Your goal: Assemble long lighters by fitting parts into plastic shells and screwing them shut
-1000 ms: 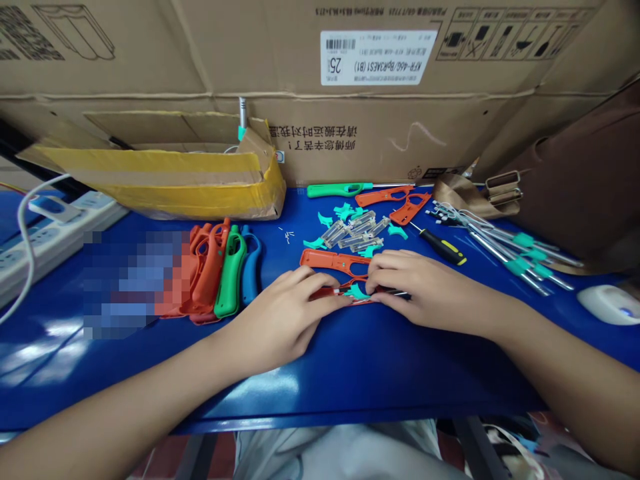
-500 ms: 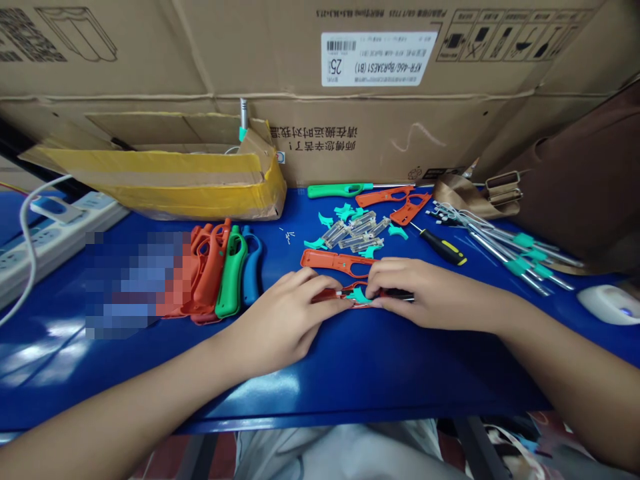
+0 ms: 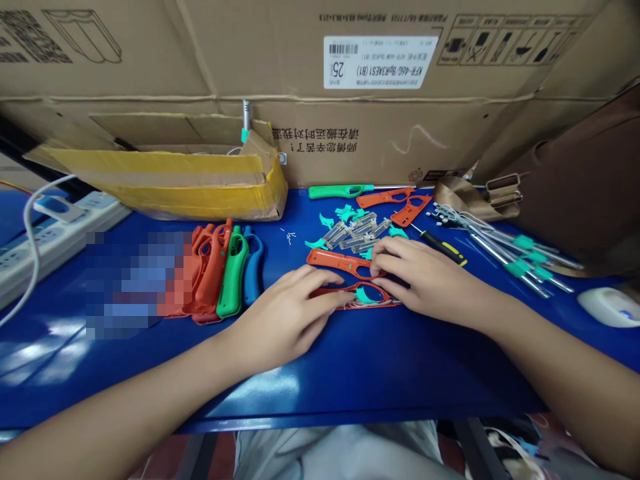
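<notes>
Two hands on it. Left hand (image 3: pixel 295 307) has thumb and fingers closed on the left end of the near orange shell half (image 3: pixel 382 289), which lies open side up on the worktop (image 3: pixel 350 373), in front of the person. Right hand (image 3: pixel 415 270) is curled over the right ends of this half and the far orange shell half (image 3: pixel 335 259) just behind it; can't tell if it's pinching or only resting there.

Main risk: the turquoise trigger (image 3: pixel 367 296) sits in the open half with nothing over it. If left grip slips or tips the half, I'd expect the trigger to pop out.

Second: pale wires (image 3: pixel 385 303) run along the trigger's near side. If they ride up onto the rim they could get pinched or keep the halves from closing flush. Seating under the fingers is hidden, can't verify.

Third: right hand is close to the clear tanks (image 3: pixel 360 231) and loose turquoise pieces (image 3: pixel 326 220). A careless sweep of the knuckles could scatter them, maybe nudge the screwdriver (image 3: pixel 445 248) too.

Also, tiny white slivers (image 3: pixel 288 236) lie loose beyond the left hand; too small to identify, easily lost if a sleeve or wrist brushes past.
</notes>
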Available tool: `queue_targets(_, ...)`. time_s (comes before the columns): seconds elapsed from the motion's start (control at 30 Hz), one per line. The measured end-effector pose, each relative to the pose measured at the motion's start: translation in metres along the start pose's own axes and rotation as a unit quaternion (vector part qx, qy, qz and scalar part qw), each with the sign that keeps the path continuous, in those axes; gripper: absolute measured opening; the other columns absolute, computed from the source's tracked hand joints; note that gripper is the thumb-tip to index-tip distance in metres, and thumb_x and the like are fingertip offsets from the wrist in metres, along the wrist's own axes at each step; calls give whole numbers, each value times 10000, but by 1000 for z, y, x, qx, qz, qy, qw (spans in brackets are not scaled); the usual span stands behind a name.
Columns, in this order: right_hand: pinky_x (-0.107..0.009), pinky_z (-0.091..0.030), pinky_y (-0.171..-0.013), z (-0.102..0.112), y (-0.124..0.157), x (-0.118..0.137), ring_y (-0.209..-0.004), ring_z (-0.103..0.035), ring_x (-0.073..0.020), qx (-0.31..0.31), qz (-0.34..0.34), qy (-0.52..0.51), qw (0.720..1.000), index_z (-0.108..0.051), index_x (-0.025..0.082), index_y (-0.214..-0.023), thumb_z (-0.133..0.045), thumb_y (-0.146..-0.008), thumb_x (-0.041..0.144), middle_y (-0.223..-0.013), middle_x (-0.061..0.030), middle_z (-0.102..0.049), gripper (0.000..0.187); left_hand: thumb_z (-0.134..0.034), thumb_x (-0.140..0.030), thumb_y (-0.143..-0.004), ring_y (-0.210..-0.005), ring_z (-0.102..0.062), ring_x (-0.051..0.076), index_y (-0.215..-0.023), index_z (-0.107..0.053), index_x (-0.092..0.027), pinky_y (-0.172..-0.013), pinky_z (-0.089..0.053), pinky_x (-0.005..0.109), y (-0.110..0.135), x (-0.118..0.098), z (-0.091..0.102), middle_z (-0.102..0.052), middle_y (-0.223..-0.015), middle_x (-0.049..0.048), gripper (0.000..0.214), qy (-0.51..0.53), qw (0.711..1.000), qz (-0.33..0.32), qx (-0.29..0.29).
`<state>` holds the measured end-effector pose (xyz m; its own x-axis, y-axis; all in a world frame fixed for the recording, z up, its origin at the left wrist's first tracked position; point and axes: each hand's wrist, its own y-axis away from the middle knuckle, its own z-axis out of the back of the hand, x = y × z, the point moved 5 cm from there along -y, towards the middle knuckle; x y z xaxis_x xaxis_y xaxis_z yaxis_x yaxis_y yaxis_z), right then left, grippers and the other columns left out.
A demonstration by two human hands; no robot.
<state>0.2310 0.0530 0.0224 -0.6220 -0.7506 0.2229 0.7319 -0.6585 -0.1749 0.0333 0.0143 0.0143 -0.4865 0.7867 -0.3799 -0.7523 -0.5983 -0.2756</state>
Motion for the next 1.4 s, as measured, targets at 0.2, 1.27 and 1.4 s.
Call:
queue_targets(0.2, -297, -485, -702, 16, 1, -1, -782, -584, -156, -96, -103, -157, 978, -591, 196, -947, -553, -981, 246, -897, -26, -622, 72, -587, -165, -978, -1269, -508, 270, -1374, -579, -210, -1084, -429, 467, -1, 5, 17, -586, -1368, 112, 398, -57, 990, 41, -122)
queue_targets(1.27, -387, -528, -868, -14, 2, 14, -1040, -636, -240, 45, 0, -65, 997, -670, 201, -1207, -612, -967, 367, -1212, -88, -618, 298, -575, -300, -976, -1001, -595, 236, -1248, -655, -192, -929, -497, 417, 0, 8, 5, -655, -1109, 74, 304, -27, 996, 86, 20)
queue_targets(1.4, -402, -533, -871, -14, 2, 15, -1037, -640, -249, 39, 12, -53, 998, -676, 195, -1208, -604, -970, 370, -1198, -96, -632, 304, -569, -293, -984, -1005, -598, 233, -1242, -656, -187, -944, -501, 418, 0, 9, 4, -657, -1099, 78, 292, -23, 996, 84, 18)
